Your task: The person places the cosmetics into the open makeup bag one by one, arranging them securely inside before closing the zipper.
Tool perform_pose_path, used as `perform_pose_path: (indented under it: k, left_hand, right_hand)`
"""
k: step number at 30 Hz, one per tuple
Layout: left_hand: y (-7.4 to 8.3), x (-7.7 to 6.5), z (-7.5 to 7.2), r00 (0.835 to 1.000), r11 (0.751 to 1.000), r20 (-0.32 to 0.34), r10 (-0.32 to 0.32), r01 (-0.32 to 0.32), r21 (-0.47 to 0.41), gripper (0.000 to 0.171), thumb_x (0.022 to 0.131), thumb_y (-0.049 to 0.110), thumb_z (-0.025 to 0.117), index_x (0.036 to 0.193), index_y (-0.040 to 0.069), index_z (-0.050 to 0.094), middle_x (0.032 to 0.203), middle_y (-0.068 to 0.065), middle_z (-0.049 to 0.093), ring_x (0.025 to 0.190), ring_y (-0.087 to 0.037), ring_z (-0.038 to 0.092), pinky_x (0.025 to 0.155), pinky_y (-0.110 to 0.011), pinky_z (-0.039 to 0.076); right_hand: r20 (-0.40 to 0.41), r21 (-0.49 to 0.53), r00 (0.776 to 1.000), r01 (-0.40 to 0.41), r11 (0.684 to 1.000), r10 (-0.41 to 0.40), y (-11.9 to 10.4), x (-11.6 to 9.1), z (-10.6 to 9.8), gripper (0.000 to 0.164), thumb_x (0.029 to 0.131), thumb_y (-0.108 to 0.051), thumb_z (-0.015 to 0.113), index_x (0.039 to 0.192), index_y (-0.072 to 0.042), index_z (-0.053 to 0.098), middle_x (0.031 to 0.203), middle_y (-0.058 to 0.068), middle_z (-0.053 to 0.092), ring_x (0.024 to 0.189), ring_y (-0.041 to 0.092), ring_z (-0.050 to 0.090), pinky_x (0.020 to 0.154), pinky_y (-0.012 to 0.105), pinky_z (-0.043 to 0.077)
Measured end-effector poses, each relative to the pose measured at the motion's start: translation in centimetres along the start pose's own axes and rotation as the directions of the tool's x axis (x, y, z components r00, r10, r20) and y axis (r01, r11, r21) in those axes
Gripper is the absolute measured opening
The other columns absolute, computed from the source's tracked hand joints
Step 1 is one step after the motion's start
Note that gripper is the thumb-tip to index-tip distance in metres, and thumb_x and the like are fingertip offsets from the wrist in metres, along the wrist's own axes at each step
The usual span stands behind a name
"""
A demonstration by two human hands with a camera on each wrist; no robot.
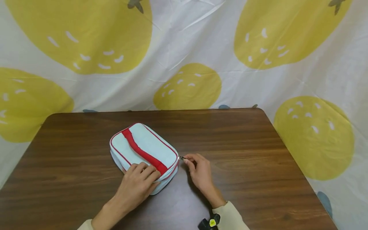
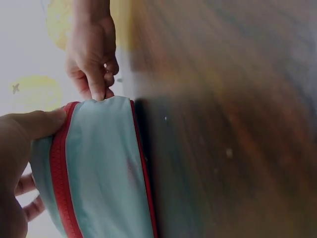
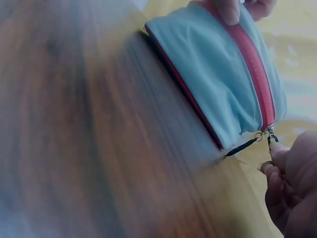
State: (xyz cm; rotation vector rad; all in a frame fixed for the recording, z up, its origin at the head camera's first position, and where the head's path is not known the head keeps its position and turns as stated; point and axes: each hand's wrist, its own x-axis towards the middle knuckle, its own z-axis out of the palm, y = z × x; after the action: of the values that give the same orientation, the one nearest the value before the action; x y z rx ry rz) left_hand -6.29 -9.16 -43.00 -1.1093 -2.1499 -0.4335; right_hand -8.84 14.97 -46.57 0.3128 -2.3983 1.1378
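A light blue zippered pouch (image 1: pixel 156 140) with red piping and a red strap (image 1: pixel 139 151) across its top lies on the table, left of the middle. My left hand (image 1: pixel 136 182) grips its near side, fingers over the top edge and thumb by the red zipper (image 2: pixel 60 173). At the pouch's right corner, my right hand (image 1: pixel 201 171) pinches a dark zipper pull (image 3: pixel 272 140) between thumb and forefinger. A second black pull (image 3: pixel 241 148) hangs beside it in the right wrist view. Along the side seen in both wrist views, the zipper's teeth look closed.
The brown wooden table (image 1: pixel 244 143) spreads around the pouch, with rounded far corners. Behind it hangs a white cloth (image 1: pixel 187 35) printed with yellow fruit. A black device with a yellow spot (image 1: pixel 212 222) is strapped at the right sleeve (image 1: pixel 230 215).
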Motion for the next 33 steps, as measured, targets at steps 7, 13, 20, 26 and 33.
perform_pose_path:
  k: [7,13,20,26,33]
  left_hand:
    - [-4.0,-1.1,-1.9,0.981,1.0,0.195,0.015,-0.011,-0.023,0.051,0.065,0.032,0.087,0.106,0.015,0.06,0.102,-0.005,0.057,0.096,-0.026,0.053,0.079,-0.047,0.04]
    - [-7.0,-2.1,-2.1,0.983,0.994,0.174,0.058,-0.041,-0.103,0.014,0.097,0.029,0.057,0.108,0.023,0.063,0.106,-0.004,0.058,0.099,-0.026,0.053,0.083,-0.051,0.037]
    - [-6.7,-1.1,-0.4,0.991,0.998,0.132,0.037,-0.031,-0.051,0.041,0.104,0.03,0.024,0.096,0.021,0.063,0.093,-0.005,0.055,0.087,-0.026,0.052,0.071,-0.044,0.038]
    - [-5.5,1.4,1.4,0.989,1.0,0.144,-0.022,0.021,0.008,0.009,0.089,0.016,0.056,0.096,0.017,0.062,0.088,-0.007,0.053,0.082,-0.026,0.049,0.064,-0.04,0.037]
    - [-4.4,4.0,4.0,0.986,0.991,0.096,-0.133,0.13,0.038,0.027,0.075,0.022,0.081,0.093,0.015,0.062,0.083,-0.006,0.052,0.077,-0.027,0.05,0.061,-0.039,0.04]
  right_hand:
    - [0.049,0.093,0.998,-0.032,0.995,0.028,-0.1,0.0,-0.8,0.007,0.082,-0.003,0.074,0.087,-0.007,0.072,0.073,-0.003,0.064,0.059,0.008,0.058,0.053,0.021,0.048]
    - [0.133,0.116,0.986,-0.119,0.986,0.103,0.0,0.0,-1.6,0.01,0.085,-0.003,0.071,0.093,-0.009,0.071,0.076,-0.002,0.067,0.06,0.008,0.061,0.054,0.023,0.05]
    - [0.174,0.095,0.981,-0.097,0.991,0.08,-0.1,0.1,-3.3,0.02,0.087,-0.006,0.07,0.106,-0.003,0.067,0.089,0.0,0.067,0.077,0.014,0.063,0.063,0.029,0.052]
    - [0.094,0.049,0.996,-0.016,0.999,0.012,-0.1,0.7,-5.7,0.034,0.087,-0.009,0.07,0.119,-0.004,0.061,0.111,0.01,0.064,0.099,0.029,0.06,0.074,0.045,0.052]
    - [0.057,-0.063,0.996,0.071,0.995,-0.067,-0.1,0.8,-8.1,0.049,0.087,-0.017,0.071,0.132,-0.007,0.054,0.129,0.008,0.055,0.119,0.026,0.047,0.093,0.046,0.04]
